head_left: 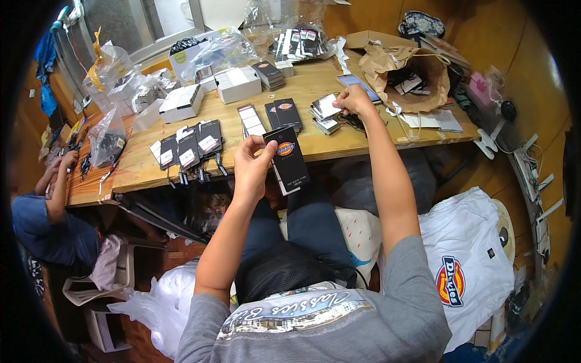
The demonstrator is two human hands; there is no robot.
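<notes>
My left hand (253, 166) grips a black cardboard hang tag (289, 162) with a coloured logo, held up over my lap in front of the table edge. A white piece shows behind its lower edge. My right hand (356, 101) is closed at the top of a small pile of white tags, its fingertips pinching the edge of a small white tag (327, 105). Black strings (352, 123) lie under that hand. Between my hands, black hang tags (288, 114) lie in a stack beside a white label strip (250, 120).
Black tags with white stickers (188, 151) lie in rows at the left front. Behind stand white boxes of cards (238, 84) and a stack of black tags (269, 74). A phone (358, 86) and a paper bag (404, 66) are at right. Another person (53, 224) sits at left.
</notes>
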